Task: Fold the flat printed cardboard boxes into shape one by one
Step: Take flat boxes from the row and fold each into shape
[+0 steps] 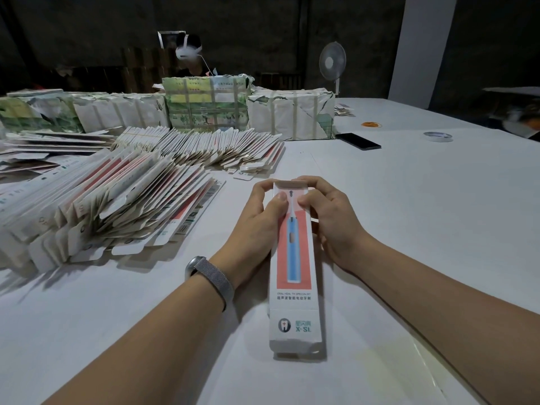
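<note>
Cardboard box (295,258) gripped at its far end by left hand (257,211) and right hand (330,217), fingers curled round it.

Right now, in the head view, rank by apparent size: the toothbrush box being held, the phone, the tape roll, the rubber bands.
1. toothbrush box, though it is nearest the camera
2. phone
3. tape roll
4. rubber bands; close to the tape roll, so unsure.

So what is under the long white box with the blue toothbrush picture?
Under the long white toothbrush box only the white table shows around it. Both hands hold its far end; the surface directly beneath is covered.
</note>
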`<state>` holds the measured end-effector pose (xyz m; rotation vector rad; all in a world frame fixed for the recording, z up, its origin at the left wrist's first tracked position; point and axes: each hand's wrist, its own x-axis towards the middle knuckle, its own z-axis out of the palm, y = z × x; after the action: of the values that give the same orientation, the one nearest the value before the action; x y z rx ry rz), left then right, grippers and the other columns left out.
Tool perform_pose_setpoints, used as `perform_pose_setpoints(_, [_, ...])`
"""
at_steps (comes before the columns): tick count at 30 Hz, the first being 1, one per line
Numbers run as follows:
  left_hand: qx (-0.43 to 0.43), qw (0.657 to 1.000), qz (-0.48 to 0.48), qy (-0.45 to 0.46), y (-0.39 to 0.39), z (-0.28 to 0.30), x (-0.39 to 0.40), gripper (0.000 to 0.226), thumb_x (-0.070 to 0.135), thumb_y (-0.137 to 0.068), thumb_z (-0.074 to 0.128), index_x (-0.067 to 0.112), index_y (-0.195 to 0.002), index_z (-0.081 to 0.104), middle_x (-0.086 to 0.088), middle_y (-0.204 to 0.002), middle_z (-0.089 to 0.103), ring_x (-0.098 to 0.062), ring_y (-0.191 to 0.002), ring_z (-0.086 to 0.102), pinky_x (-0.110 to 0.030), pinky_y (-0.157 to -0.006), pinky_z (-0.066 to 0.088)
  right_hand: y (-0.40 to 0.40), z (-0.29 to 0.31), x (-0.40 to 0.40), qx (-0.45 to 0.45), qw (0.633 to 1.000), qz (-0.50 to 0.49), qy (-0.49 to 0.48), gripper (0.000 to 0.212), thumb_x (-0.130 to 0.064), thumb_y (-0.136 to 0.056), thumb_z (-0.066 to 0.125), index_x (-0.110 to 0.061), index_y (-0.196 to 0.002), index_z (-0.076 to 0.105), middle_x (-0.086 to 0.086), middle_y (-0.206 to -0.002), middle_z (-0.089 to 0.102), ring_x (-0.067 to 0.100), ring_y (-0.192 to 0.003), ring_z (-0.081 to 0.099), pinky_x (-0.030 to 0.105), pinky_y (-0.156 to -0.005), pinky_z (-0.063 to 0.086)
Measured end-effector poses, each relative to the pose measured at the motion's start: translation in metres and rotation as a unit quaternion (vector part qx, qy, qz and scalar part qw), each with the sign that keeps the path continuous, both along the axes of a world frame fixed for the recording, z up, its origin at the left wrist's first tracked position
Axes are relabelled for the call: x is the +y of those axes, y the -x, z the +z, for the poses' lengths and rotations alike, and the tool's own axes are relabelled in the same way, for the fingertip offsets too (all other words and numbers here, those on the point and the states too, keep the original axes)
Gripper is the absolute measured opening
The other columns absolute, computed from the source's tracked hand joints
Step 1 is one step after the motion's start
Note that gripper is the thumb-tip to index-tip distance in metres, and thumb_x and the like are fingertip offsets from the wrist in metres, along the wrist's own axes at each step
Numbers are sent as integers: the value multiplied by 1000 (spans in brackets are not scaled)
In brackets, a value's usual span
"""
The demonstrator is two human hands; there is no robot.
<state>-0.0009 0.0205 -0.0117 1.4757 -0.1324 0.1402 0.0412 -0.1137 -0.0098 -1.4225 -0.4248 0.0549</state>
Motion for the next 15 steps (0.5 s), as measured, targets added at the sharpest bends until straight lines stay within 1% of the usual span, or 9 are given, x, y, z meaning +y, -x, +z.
perform_pose_setpoints(3, [-3, 1000, 2, 6, -1, -1, 0, 10, 28, -108, 44, 31, -116, 49, -1, -76, 73, -15, -63, 70, -27, -57, 56, 0, 0, 1, 5, 1000, 12, -12, 41, -7, -94, 46, -36, -78, 71, -1, -72, 69, 15, -63, 69, 28, -53, 57])
perform_pose_setpoints(6, [-5, 1000, 0, 7, -2, -1, -1, 10, 28, -108, 44, 30, -116, 49, -1, -76, 73, -15, -64, 70, -28, -58, 57, 0, 0, 3, 5, 1000, 15, -9, 31, -17, -80, 49, -39, -83, 70, 0, -77, 69, 14, -65, 68, 30, -54, 57])
perform_pose_setpoints(7, [-7, 1000, -1, 5, -2, -2, -1, 9, 28, -108, 45, 30, -115, 49, 0, -76, 73, -15, -64, 70, -28, -58, 57, -1, 0, 3, 6, 1000, 15, -7, 30, -19, -78, 48, -39, -84, 70, 0, -78, 70, 15, -65, 68, 31, -55, 57])
perform_pose_setpoints(11, [-11, 1000, -1, 6, -2, -3, 0, 9, 27, -108, 45, 30, -115, 50, -1, -77, 73, -15, -65, 70, -28, -59, 57, -2, -1, 0, 6, 1000, 17, 4, 26, -24, -79, 49, -38, -82, 70, 0, -77, 71, 18, -68, 72, 31, -59, 59])
perform_pose_setpoints(15, [-15, 1000, 0, -2, -3, -4, 0, 10, 31, -107, 47, 34, -117, 48, -2, -79, 74, -17, -66, 71, -30, -60, 57, -1, 0, 0, 7, 1000, 7, -5, 21, -21, -82, 52, -33, -85, 69, 3, -80, 71, 20, -68, 71, 37, -66, 61])
